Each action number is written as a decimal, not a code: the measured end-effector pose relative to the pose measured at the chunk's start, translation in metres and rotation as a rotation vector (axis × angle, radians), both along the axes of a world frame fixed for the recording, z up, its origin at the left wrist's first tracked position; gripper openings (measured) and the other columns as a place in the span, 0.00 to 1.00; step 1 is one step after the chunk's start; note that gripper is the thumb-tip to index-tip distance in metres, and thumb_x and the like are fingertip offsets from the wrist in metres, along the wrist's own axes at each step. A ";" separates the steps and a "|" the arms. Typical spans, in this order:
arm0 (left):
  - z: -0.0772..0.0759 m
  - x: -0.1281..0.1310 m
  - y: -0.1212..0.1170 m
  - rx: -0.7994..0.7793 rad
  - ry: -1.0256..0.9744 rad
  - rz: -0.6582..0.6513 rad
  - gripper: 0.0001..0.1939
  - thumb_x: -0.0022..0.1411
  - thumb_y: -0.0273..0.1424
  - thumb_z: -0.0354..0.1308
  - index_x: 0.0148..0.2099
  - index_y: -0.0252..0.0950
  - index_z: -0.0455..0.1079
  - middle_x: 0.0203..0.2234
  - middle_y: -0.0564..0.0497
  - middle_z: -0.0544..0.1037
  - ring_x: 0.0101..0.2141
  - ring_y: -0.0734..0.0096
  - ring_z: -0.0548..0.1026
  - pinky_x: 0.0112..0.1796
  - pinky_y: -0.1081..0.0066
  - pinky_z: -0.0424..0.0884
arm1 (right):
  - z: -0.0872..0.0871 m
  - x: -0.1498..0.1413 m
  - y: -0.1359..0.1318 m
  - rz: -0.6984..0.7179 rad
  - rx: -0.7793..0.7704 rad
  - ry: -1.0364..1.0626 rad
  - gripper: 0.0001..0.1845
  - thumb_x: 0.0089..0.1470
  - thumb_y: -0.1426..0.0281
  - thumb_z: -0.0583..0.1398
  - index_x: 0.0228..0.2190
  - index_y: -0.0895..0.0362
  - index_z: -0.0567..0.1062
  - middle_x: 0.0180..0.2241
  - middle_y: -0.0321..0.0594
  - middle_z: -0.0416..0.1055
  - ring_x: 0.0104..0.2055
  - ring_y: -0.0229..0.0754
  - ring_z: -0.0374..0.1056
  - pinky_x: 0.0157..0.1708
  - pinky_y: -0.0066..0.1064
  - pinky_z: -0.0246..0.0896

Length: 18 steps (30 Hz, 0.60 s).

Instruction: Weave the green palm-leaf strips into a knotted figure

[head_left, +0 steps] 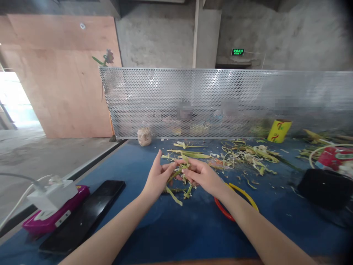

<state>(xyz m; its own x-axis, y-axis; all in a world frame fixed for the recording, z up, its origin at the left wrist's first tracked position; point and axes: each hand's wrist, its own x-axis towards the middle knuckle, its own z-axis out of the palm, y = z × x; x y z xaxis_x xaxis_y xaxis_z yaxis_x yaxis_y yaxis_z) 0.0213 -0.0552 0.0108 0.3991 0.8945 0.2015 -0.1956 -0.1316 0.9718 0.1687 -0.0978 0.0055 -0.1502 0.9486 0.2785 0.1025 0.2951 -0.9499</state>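
Note:
Both of my hands meet over the middle of the blue table (179, 228). My left hand (158, 178) and my right hand (200, 175) each pinch a green and yellow plant stalk (176, 173) between them. Thin strips (173, 195) of the stalk hang down from my fingers onto the table. More peeled strips and leaves (248, 154) lie scattered just beyond my hands, toward the right.
A black phone (85, 217) and a magenta power bank with a white charger (52, 206) lie at the left. Red and yellow rings (242, 191) sit under my right forearm. A black object (325, 187), a red packet (335, 157), a yellow cup (279, 130) and a perforated metal screen (220, 99) stand beyond.

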 end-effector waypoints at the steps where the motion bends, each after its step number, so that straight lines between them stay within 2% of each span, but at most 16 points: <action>1: 0.001 0.000 0.001 -0.011 -0.007 0.048 0.51 0.51 0.32 0.60 0.64 0.36 0.26 0.27 0.49 0.77 0.21 0.74 0.73 0.18 0.78 0.63 | 0.001 0.000 0.000 -0.030 0.013 -0.025 0.20 0.51 0.65 0.56 0.47 0.54 0.66 0.16 0.28 0.58 0.17 0.29 0.50 0.16 0.23 0.45; 4: 0.004 -0.001 0.002 -0.020 -0.023 0.137 0.52 0.50 0.29 0.62 0.64 0.33 0.27 0.36 0.45 0.78 0.30 0.72 0.76 0.29 0.77 0.70 | 0.001 -0.001 -0.001 -0.103 0.045 -0.080 0.19 0.52 0.67 0.55 0.46 0.55 0.67 0.18 0.30 0.63 0.16 0.29 0.51 0.16 0.24 0.45; 6: 0.005 -0.002 0.002 -0.006 -0.030 0.168 0.52 0.48 0.29 0.63 0.64 0.32 0.29 0.35 0.46 0.78 0.36 0.71 0.75 0.37 0.74 0.70 | 0.001 -0.002 -0.001 -0.124 0.067 -0.117 0.15 0.52 0.68 0.55 0.43 0.56 0.70 0.18 0.32 0.65 0.17 0.30 0.53 0.17 0.24 0.46; 8: 0.005 -0.002 0.003 0.004 -0.041 0.184 0.52 0.47 0.29 0.64 0.64 0.32 0.31 0.32 0.48 0.78 0.39 0.69 0.75 0.41 0.72 0.69 | 0.000 -0.003 -0.002 -0.127 0.087 -0.158 0.11 0.52 0.67 0.55 0.36 0.57 0.72 0.19 0.33 0.66 0.18 0.31 0.55 0.18 0.25 0.49; 10: 0.004 -0.002 0.005 0.016 -0.060 0.184 0.52 0.46 0.29 0.64 0.63 0.33 0.33 0.30 0.50 0.78 0.39 0.68 0.75 0.43 0.69 0.68 | 0.000 -0.005 -0.003 -0.110 0.101 -0.181 0.08 0.51 0.67 0.56 0.31 0.57 0.72 0.19 0.34 0.67 0.19 0.32 0.59 0.20 0.25 0.52; 14: 0.001 -0.003 0.006 0.069 -0.124 0.130 0.48 0.47 0.27 0.63 0.63 0.33 0.35 0.25 0.54 0.77 0.40 0.68 0.74 0.44 0.68 0.67 | -0.001 -0.008 -0.002 -0.052 0.073 -0.099 0.09 0.50 0.63 0.57 0.30 0.57 0.70 0.20 0.33 0.67 0.19 0.31 0.59 0.19 0.24 0.52; 18: 0.001 -0.002 0.003 0.061 -0.158 0.080 0.45 0.50 0.29 0.61 0.63 0.36 0.36 0.29 0.51 0.78 0.40 0.66 0.75 0.42 0.67 0.69 | -0.003 -0.008 0.001 -0.098 0.062 -0.062 0.15 0.50 0.59 0.56 0.21 0.57 0.64 0.17 0.32 0.64 0.16 0.29 0.55 0.16 0.23 0.49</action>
